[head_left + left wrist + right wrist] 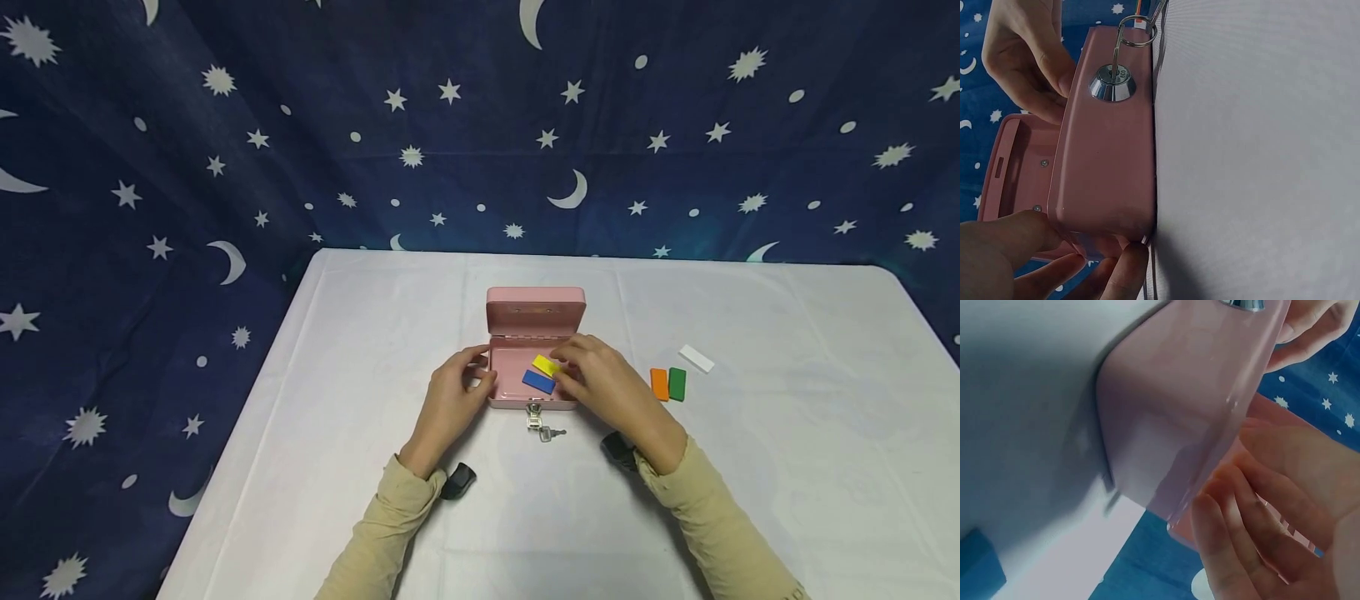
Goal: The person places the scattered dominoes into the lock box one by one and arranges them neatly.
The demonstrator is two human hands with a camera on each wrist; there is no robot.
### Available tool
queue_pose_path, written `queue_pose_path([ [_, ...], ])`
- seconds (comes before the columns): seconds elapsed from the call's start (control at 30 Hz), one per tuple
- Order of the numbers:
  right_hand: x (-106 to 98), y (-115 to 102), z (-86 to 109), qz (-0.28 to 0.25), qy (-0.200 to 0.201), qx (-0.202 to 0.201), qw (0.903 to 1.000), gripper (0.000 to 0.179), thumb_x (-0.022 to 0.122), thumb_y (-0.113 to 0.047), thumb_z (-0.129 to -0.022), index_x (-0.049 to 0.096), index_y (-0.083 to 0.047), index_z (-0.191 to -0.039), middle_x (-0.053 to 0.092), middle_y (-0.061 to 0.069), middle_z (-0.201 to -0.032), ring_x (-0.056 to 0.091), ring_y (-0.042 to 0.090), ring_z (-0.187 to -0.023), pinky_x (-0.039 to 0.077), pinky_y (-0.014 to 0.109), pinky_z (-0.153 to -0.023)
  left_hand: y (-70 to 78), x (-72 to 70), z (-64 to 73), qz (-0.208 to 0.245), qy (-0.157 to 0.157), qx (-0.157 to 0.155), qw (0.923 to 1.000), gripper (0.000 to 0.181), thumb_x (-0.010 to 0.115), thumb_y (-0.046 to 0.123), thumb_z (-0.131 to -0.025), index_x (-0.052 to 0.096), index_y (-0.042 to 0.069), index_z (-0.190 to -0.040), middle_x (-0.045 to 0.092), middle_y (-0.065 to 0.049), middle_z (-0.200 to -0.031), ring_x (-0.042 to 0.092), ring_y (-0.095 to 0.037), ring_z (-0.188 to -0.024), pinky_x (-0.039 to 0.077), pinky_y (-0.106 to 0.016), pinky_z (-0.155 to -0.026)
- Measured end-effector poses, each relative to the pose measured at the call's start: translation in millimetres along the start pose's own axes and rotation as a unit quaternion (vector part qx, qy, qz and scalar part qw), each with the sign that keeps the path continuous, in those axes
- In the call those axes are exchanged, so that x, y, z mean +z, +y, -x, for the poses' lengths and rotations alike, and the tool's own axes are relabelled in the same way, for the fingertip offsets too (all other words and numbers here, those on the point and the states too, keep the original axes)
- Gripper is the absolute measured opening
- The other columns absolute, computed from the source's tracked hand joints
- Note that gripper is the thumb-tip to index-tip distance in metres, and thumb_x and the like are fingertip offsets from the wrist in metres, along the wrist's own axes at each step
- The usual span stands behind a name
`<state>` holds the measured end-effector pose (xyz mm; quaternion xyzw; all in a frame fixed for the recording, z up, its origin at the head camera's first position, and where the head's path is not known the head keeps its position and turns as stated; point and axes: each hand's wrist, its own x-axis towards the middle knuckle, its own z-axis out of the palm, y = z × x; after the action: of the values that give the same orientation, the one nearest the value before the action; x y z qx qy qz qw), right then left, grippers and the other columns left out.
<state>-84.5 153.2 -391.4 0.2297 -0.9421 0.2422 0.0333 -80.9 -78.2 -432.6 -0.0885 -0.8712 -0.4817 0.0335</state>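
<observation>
A pink metal cash box (509, 360) stands on the table with its lid (536, 312) raised. My left hand (454, 387) grips the box's left side; in the left wrist view its thumb lies by the upper edge and its fingers bend against the side wall. Inside the box lie a yellow block (543, 363) and a blue block (538, 382), flat and rectangular like dominoes. Reaching over the right wall, my right hand (602, 377) pinches the yellow block's right end between thumb and fingers. In the right wrist view, the box wall hides the fingertips' hold.
An orange block (659, 384), a green block (677, 384) and a white block (697, 358) lie on the white table (787, 433) to the right. Keys (552, 433) hang from the lock (1113, 83) on the box's front. A star-patterned curtain (480, 108) stands behind the table.
</observation>
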Motion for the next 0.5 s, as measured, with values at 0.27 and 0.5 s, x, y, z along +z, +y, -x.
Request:
queue_pose_path([
  [0.27, -5.3, 3.9, 5.0, 0.006, 0.004, 0.003, 1.0, 0.029, 0.077, -0.007, -0.083, 0.072, 0.001, -0.11, 0.067, 0.015, -0.11, 0.061, 0.028, -0.099, 0.055, 0.045, -0.088, 0.4, -1.1, -0.1, -0.002, 0.002, 0.004, 1.0, 0.041, 0.071, 0.007, -0.089, 0.062, 0.002, -0.129, 0.07, -0.01, -0.11, 0.069, -0.018, -0.09, 0.057, -0.034, -0.075],
  [0.5, -9.1, 10.4, 9.0, 0.011, 0.025, -0.005, 0.9996, 0.026, 0.076, -0.005, -0.083, 0.072, 0.003, -0.107, 0.066, 0.011, -0.096, 0.062, 0.023, -0.086, 0.055, 0.04, -0.076, -0.1, -0.1, 0.1, -0.002, 0.001, 0.005, 1.0, 0.04, 0.071, 0.007, -0.089, 0.062, 0.004, -0.129, 0.07, -0.009, -0.11, 0.069, -0.017, -0.091, 0.056, -0.032, -0.076],
])
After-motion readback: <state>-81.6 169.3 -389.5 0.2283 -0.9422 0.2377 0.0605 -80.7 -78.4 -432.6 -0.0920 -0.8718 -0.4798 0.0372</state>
